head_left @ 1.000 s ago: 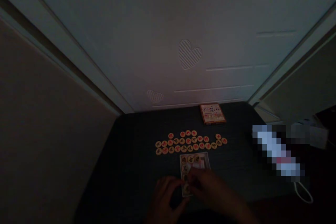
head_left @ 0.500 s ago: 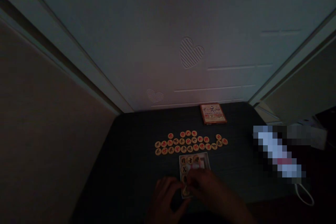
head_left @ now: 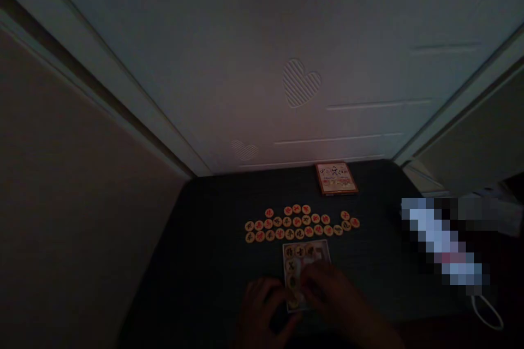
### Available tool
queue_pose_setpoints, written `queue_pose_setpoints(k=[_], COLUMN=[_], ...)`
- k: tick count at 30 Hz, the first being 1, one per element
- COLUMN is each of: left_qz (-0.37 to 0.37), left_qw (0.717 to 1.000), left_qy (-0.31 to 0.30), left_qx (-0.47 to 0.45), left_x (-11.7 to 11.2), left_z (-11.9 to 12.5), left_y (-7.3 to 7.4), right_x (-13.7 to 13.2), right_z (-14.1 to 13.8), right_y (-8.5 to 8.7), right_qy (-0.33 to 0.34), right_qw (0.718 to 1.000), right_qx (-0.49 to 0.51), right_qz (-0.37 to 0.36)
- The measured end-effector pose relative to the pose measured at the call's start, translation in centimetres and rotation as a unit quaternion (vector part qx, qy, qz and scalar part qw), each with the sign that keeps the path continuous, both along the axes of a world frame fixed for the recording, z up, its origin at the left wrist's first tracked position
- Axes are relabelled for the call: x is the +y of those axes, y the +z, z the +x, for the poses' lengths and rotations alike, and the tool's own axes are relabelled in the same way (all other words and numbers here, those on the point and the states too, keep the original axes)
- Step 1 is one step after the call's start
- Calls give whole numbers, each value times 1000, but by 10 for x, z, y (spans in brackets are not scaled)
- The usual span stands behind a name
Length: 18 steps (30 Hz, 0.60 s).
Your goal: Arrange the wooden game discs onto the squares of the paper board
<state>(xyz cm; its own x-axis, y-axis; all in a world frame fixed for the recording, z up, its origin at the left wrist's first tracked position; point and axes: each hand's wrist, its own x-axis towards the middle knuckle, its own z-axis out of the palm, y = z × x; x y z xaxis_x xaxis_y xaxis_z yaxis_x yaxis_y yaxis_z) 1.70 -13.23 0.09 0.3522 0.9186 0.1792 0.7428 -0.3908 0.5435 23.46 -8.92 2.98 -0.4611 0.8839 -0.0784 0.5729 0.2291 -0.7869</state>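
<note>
The left hand [head_left: 264, 305] and right hand [head_left: 329, 289] sit at the lower part of a pale rectangular printed card [head_left: 306, 272] bearing round wooden discs [head_left: 300, 251] on the dark desk [head_left: 204, 229]; in this gloom, neither grip's state can be told.

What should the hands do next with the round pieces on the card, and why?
Probably the right hand should lift slightly off the card, because it and the left hand cover the card's lower part, making the round pieces there hard to see.

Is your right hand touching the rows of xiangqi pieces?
Apart: the head view shows the right hand over the printed card, with a gap short of the xiangqi pieces.
</note>
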Motion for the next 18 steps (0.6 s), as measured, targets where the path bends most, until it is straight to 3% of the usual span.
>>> queue_pose_setpoints(k=[4, 10, 18], left_qz=[-6, -20, -27], left_qw=[1000, 1000, 999], left_qy=[-3, 2, 30], left_qx=[-8, -13, -31], left_x=[1, -1, -3], left_z=[1, 3, 1], left_y=[3, 10, 9], right_x=[-6, -16, -27], right_z=[23, 60, 62], right_y=[-9, -28, -43], right_qy=[-59, -162, -190], right_qw=[995, 981, 974], right_qx=[23, 8, 7], right_qz=[72, 108, 125])
